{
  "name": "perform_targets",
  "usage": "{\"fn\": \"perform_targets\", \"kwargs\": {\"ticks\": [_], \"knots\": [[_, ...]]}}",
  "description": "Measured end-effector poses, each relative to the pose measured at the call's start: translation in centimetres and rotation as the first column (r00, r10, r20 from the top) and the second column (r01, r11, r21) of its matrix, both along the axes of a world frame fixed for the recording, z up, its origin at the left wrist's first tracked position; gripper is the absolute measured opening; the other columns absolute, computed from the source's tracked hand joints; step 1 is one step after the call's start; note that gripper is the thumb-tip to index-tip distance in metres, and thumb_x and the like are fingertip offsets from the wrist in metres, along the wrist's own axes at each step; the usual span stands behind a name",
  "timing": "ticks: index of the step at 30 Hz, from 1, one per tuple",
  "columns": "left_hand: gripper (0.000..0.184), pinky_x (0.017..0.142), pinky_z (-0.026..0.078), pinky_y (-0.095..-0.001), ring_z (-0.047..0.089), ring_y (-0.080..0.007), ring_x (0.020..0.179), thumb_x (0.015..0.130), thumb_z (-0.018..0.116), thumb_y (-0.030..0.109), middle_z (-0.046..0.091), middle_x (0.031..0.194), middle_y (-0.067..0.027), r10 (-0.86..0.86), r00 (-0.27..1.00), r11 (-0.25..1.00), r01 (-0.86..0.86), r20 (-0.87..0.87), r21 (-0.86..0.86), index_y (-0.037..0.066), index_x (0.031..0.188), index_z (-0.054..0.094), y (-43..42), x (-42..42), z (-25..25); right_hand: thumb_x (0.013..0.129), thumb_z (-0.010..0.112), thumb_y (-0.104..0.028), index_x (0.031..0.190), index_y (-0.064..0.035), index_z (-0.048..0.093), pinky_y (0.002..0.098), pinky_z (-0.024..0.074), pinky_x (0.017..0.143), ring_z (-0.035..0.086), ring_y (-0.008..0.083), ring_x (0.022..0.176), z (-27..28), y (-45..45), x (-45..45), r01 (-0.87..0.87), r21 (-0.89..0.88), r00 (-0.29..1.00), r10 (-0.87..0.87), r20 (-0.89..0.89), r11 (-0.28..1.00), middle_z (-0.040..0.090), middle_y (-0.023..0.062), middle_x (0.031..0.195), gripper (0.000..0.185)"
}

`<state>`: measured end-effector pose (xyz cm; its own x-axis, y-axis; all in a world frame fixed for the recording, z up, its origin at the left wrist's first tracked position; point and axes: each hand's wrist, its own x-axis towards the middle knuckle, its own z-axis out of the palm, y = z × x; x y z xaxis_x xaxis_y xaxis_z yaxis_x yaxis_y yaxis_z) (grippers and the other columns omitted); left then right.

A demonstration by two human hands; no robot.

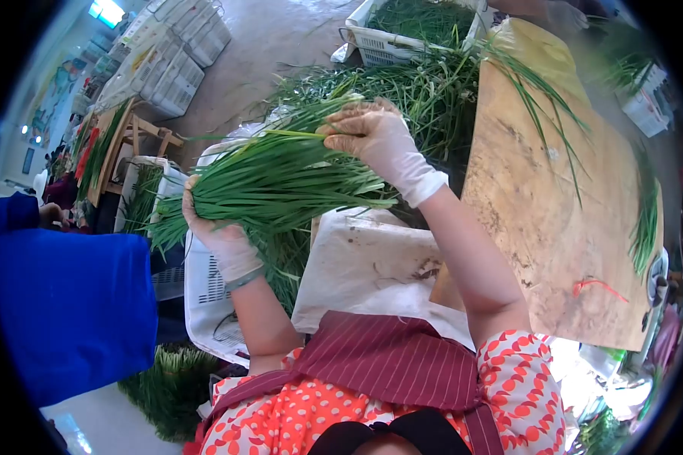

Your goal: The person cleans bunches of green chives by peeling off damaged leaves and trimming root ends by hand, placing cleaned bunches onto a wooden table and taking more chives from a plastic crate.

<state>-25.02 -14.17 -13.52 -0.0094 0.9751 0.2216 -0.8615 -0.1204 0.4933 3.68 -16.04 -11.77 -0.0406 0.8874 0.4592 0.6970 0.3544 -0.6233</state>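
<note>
A thick bunch of long green garlic chives [281,178] lies sideways in front of me, its paler ends to the right. My left hand [224,241], in a thin whitish glove, is closed round the leafy left part. At the upper right of the bunch, my gloved right hand [383,144] has its fingers closed at a yellowish blade and some chive strands. Its fingertips are soiled brown, and what exactly lies between them is partly hidden. Below the bunch stands a white plastic crate [205,303] with more chives in it.
A heap of loose chives [440,91] lies beyond my hands, beside a wooden board [539,212] with stray blades and a red tie [599,287]. Behind it stands a filled white crate [387,47]. A person in blue [76,303] is close on the left; stacked crates [163,64] stand farther back.
</note>
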Motion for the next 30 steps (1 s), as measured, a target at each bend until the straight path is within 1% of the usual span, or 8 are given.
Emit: {"fn": "perform_targets", "kwargs": {"ticks": [4, 6, 12, 18, 21, 23, 26, 30], "knots": [[0.021, 0.090, 0.046, -0.0401, 0.058, -0.0205, 0.096, 0.086, 0.049, 0.020, 0.062, 0.099, -0.0052, -0.011, 0.993, 1.000, 0.011, 0.121, -0.006, 0.007, 0.099, 0.060, 0.0, -0.2, -0.4, 0.079, 0.065, -0.032, 0.094, -0.0120, 0.070, 0.0366, 0.0290, 0.099, 0.059, 0.0147, 0.091, -0.1, -1.9, -0.5, -0.093, -0.106, 0.950, 0.056, -0.308, 0.990, 0.068, 0.0038, 0.090, 0.025], [0.020, 0.092, 0.043, -0.0385, 0.055, -0.0196, 0.099, 0.086, 0.048, 0.020, 0.060, 0.099, -0.0042, -0.052, 0.978, 0.999, 0.050, 0.201, 0.014, 0.007, 0.097, 0.058, 0.4, 0.1, -0.7, 0.085, 0.061, -0.026, 0.096, -0.0048, 0.068, 0.0275, 0.0406, 0.087, 0.060, 0.0125, 0.083, 0.2, -2.8, -0.1, -0.410, -0.116, 0.425, 0.077, -0.902, 0.905, 0.068, 0.0076, 0.089, 0.025], [0.018, 0.091, 0.043, -0.0360, 0.056, -0.0160, 0.096, 0.084, 0.050, 0.018, 0.061, 0.100, -0.0041, 0.157, 0.981, 0.980, -0.141, 0.117, -0.139, 0.007, 0.093, 0.061, 0.5, -0.3, -1.6, 0.090, 0.055, -0.028, 0.090, -0.0026, 0.066, 0.0217, 0.0398, 0.060, 0.045, 0.0067, 0.056, 0.8, -5.0, 2.6, -0.224, -0.038, 0.239, 0.017, -0.971, 0.974, 0.048, -0.0037, 0.059, 0.028], [0.017, 0.086, 0.047, -0.0354, 0.059, -0.0170, 0.088, 0.084, 0.051, 0.018, 0.064, 0.090, -0.0041, 0.209, 0.968, 0.948, -0.166, 0.139, -0.270, 0.007, 0.089, 0.063, 0.7, -1.6, -2.0, 0.090, 0.054, -0.027, 0.095, -0.0032, 0.065, 0.0172, 0.0334, 0.050, 0.038, 0.0030, 0.050, 1.0, -7.1, 7.1, 0.093, -0.085, 0.347, -0.113, -0.931, 0.992, 0.040, -0.0071, 0.054, 0.027], [0.016, 0.086, 0.047, -0.0351, 0.059, -0.0170, 0.088, 0.083, 0.051, 0.017, 0.064, 0.090, -0.0042, 0.334, 0.942, 0.909, -0.331, -0.034, -0.251, 0.006, 0.089, 0.063, 0.2, -1.4, -1.5, 0.086, 0.061, -0.027, 0.107, -0.0044, 0.063, 0.0200, 0.0441, 0.062, 0.052, 0.0076, 0.064, -0.3, -7.1, 9.8, 0.132, -0.221, 0.625, -0.254, -0.738, 0.966, 0.056, -0.0006, 0.069, 0.031], [0.016, 0.087, 0.047, -0.0353, 0.059, -0.0171, 0.088, 0.082, 0.052, 0.016, 0.064, 0.091, -0.0047, 0.213, 0.968, 0.962, -0.185, 0.130, -0.198, 0.006, 0.089, 0.063, 0.5, -1.8, -1.6, 0.079, 0.069, -0.026, 0.116, -0.0033, 0.057, 0.0249, 0.0457, 0.083, 0.058, 0.0154, 0.092, -3.5, -6.1, 9.4, 0.401, 0.021, 0.908, -0.394, -0.147, 0.916, 0.062, 0.0085, 0.099, 0.045], [0.015, 0.087, 0.047, -0.0349, 0.059, -0.0168, 0.087, 0.081, 0.053, 0.014, 0.064, 0.091, -0.0045, 0.205, 0.976, 0.952, -0.182, 0.072, -0.245, 0.006, 0.089, 0.063, 0.1, -1.0, -1.4, 0.075, 0.073, -0.025, 0.114, 0.0027, 0.056, 0.0283, 0.0390, 0.095, 0.050, 0.0197, 0.112, -1.5, -6.3, 5.8, -0.118, -0.216, 0.863, -0.007, -0.505, 0.969, 0.053, 0.0135, 0.121, 0.051], [0.015, 0.086, 0.047, -0.0349, 0.059, -0.0163, 0.087, 0.081, 0.053, 0.014, 0.063, 0.091, -0.0041, 0.132, 0.979, 0.971, -0.096, 0.156, -0.220, 0.006, 0.089, 0.062, 0.8, -1.5, -2.4, 0.077, 0.071, -0.019, 0.104, 0.0013, 0.061, 0.0264, 0.0451, 0.086, 0.059, 0.0148, 0.093, -1.4, -4.8, 1.8, -0.345, -0.268, 0.564, -0.029, -0.825, 0.900, 0.063, 0.0096, 0.102, 0.036]]}}
